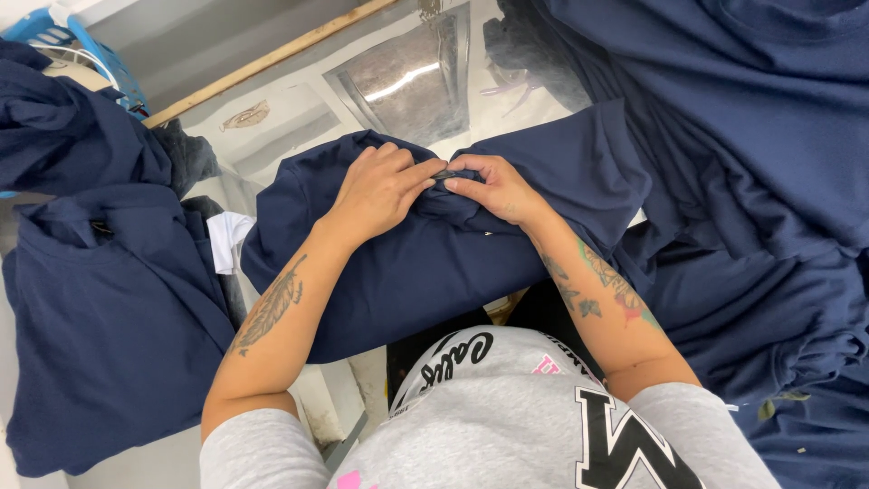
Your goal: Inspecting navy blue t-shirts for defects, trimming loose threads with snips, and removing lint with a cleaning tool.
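A navy blue garment (425,263) lies bunched on the worktable in front of me. My left hand (378,188) and my right hand (493,188) meet at its upper middle. Both pinch a small dark piece at the fabric's fold (445,175) between fingertips and thumbs. Whether that piece is a tag or a fold of cloth I cannot tell. My forearms cross over the garment from below.
A pile of navy garments (751,181) fills the right side. Another navy garment (100,326) lies flat at the left, with more bunched above it. A shiny metal plate (412,81) sits on the white table top (299,118) beyond the hands. A blue plastic object (54,32) is at top left.
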